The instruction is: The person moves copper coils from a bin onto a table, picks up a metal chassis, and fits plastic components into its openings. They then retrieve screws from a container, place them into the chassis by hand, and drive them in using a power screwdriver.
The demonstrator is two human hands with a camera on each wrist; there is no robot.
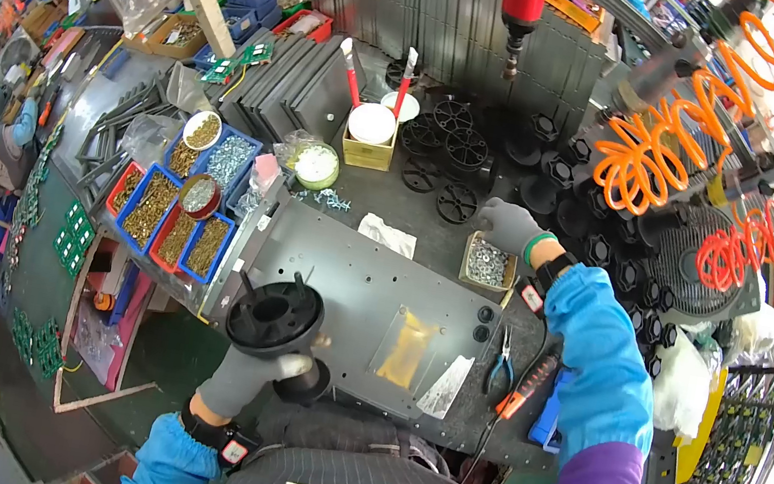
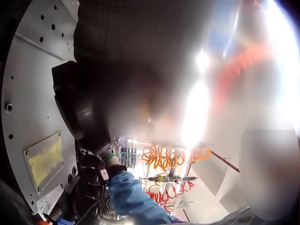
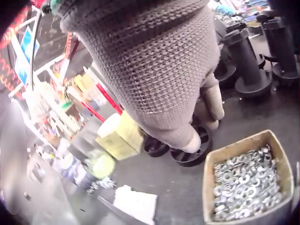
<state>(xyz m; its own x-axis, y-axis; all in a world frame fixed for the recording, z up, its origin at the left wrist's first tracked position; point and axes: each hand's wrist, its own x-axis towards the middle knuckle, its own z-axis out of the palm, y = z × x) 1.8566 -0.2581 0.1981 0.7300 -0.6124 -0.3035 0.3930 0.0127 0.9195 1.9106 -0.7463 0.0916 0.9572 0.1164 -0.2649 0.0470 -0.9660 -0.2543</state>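
Note:
My left hand (image 1: 241, 379), in a grey glove, grips a black flanged plastic part (image 1: 274, 313) by its stem, above the front edge of a grey metal panel (image 1: 350, 282). The part's round flange faces up, with a wide hole in its middle. In the left wrist view the black part (image 2: 77, 105) looms dark and close; the fingers are hidden there. My right hand (image 1: 511, 228), gloved too, reaches past a small box of washers (image 1: 489, 263). Its thumb and fingers bend loosely downward, with a fingertip (image 3: 191, 142) overlapping a black spoked disc (image 3: 187, 161) on the table.
More spoked discs (image 1: 466, 148) lie at the back, beside rows of black flanged parts (image 1: 573, 216). Bins of screws (image 1: 149, 207) stand left; white tubs with red-handled brushes (image 1: 351, 74) stand behind. Pliers (image 1: 502, 362) and an orange-handled tool (image 1: 526, 386) lie right. A red driver (image 1: 523, 5) hangs overhead.

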